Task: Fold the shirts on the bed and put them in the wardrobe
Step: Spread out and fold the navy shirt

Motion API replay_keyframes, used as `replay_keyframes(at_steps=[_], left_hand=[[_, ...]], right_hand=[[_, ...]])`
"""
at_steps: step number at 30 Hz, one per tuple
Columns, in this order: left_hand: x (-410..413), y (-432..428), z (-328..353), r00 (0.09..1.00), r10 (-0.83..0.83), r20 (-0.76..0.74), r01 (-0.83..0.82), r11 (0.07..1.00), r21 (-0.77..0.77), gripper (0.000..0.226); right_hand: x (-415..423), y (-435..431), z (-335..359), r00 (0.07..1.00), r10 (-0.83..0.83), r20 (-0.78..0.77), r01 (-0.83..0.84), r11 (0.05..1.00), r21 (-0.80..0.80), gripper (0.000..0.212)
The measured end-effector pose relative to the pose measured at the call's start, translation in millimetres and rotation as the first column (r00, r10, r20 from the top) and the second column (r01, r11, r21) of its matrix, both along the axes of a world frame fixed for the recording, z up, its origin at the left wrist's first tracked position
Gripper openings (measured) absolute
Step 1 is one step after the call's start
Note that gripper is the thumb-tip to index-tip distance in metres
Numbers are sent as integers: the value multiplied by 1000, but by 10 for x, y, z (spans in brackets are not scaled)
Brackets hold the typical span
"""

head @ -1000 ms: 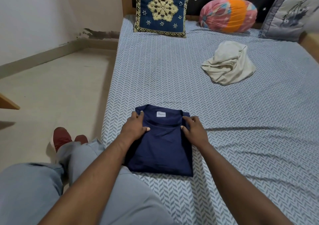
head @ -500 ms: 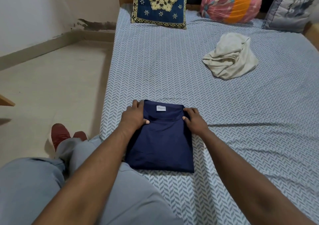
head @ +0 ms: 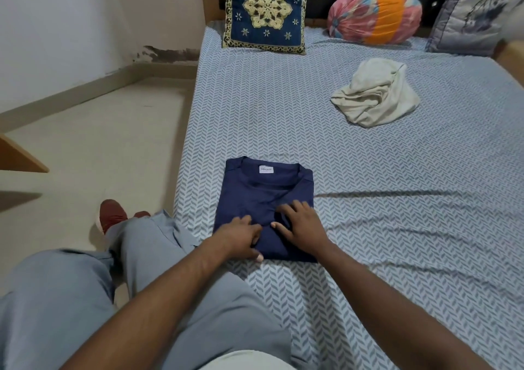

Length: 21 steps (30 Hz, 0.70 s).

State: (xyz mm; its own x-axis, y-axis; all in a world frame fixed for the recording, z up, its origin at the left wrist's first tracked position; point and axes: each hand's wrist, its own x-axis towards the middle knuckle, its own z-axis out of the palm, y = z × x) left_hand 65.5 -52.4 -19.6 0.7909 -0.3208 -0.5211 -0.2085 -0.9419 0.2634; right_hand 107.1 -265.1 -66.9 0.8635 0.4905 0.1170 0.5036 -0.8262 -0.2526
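Plainly, navy shirt (head: 263,196) bears a blurred white label (head: 266,169).

Count log.

Shirts: 2. One navy shirt (head: 263,199), folded; one cream shirt (head: 374,94), crumpled.

Cushions: 3. One blue embroidered cushion (head: 266,9), one pink-and-orange bolster (head: 374,15), one grey cushion (head: 476,15).

Beds: 1, the bed (head: 397,227) under all of the above.

Hands: 2, left hand (head: 241,237) and right hand (head: 300,227).

Shoes: 2. One red shoe (head: 112,216) and a second shoe tip (head: 141,214), partly hidden.
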Motion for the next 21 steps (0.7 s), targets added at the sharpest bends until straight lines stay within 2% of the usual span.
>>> replay_keyframes(at_steps=[2, 3, 5, 6, 8, 10, 11, 13, 16, 17, 19, 21], left_hand=[[22, 15, 74, 996, 89, 26, -88, 995, -36, 45], [52, 46, 93, 982, 158, 103, -153, 987, -56, 44], [126, 145, 85, 897, 352, 267, -337, 936, -99, 44], [164, 199, 68, 844, 452, 289, -435, 892, -127, 50], [243, 276, 58, 766, 616, 185, -593, 788, -166, 67], [324, 303, 32, 679, 733, 20, -714, 667, -213, 82], [353, 311, 24, 631, 774, -54, -762, 605, -230, 88], [376, 330, 13, 579, 804, -134, -808, 543, -229, 89], [363, 391, -48, 602, 784, -151, -794, 567, -221, 62], [358, 415, -68, 599, 782, -172, -796, 557, -237, 58], [361, 467, -133, 591, 769, -242, -800, 521, -299, 56], [349, 509, -169, 560, 733, -387, -820, 421, -389, 49]], right_hand=[[36, -15, 44, 999, -29, -28, 31, 998, 63, 37], [58, -33, 75, 995, -97, -39, 101, 989, 107, 34], [103, -95, 122, 943, -324, -78, 333, 925, 183, 35], [123, -131, 169, 887, -438, -146, 460, 864, 204, 42], [190, -199, 218, 745, -563, -358, 647, 741, 181, 60], [256, -229, 210, 661, -562, -498, 701, 699, 142, 74], [282, -229, 196, 630, -552, -547, 718, 682, 139, 74], [303, -203, 214, 573, -525, -629, 746, 652, 135, 60], [291, -183, 248, 551, -451, -702, 721, 680, 130, 18], [289, -181, 249, 545, -432, -719, 710, 693, 122, 12], [273, -195, 251, 534, -413, -738, 697, 709, 108, 8], [255, -209, 253, 525, -358, -772, 702, 695, 155, 13]])
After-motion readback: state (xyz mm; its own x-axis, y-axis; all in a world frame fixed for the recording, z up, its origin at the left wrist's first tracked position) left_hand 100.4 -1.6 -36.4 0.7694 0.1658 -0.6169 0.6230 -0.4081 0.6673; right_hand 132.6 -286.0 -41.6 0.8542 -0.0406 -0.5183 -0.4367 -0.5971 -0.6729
